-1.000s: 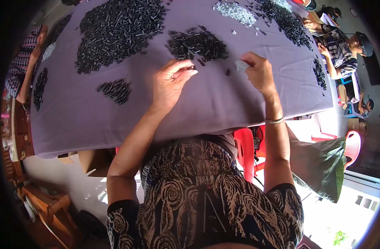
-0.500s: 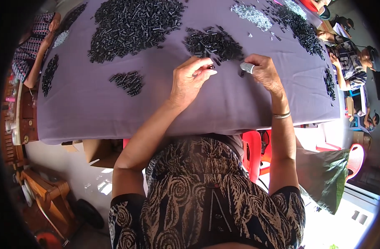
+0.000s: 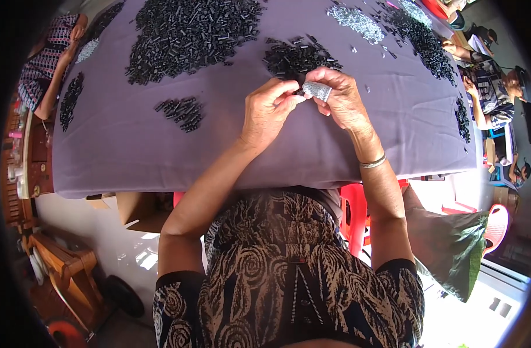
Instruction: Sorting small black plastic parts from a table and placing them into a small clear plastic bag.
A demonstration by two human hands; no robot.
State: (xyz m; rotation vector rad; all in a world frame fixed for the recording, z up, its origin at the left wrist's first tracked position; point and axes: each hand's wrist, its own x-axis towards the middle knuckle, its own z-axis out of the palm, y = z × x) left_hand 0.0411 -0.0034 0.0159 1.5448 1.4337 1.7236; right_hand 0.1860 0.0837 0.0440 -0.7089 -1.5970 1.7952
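Your left hand (image 3: 266,113) has its thumb and finger pinched together on a small dark piece (image 3: 300,91). The piece is mostly hidden by your fingers, so its full shape is hard to see. Your right hand (image 3: 345,103) is right beside it, with its fingers bent in and only a narrow gap. A shiny grey strip (image 3: 317,90) is at the tips of your right fingers, close against the left fingertips. I cannot tell if the right hand is holding that strip or wearing it around a finger. A thin bracelet (image 3: 374,163) is on your right wrist.

Both hands are up over the near part of the surface (image 3: 114,156), which has a purple cloth on it. Just past your fingertips is a middle pile (image 3: 300,53) of short black pieces. A big pile (image 3: 190,37) of black pieces is farther off to the left. A little heap (image 3: 181,113) of black pieces is to the left of your left hand, well apart from it. Far to the right are some pale, clear-looking bits (image 3: 356,24), with a long black pile (image 3: 422,40) next to them.

On your left, another person (image 3: 51,64) is by the edge. Below the cloth on your right you can see a red chair (image 3: 352,217) and a green bag (image 3: 451,243).
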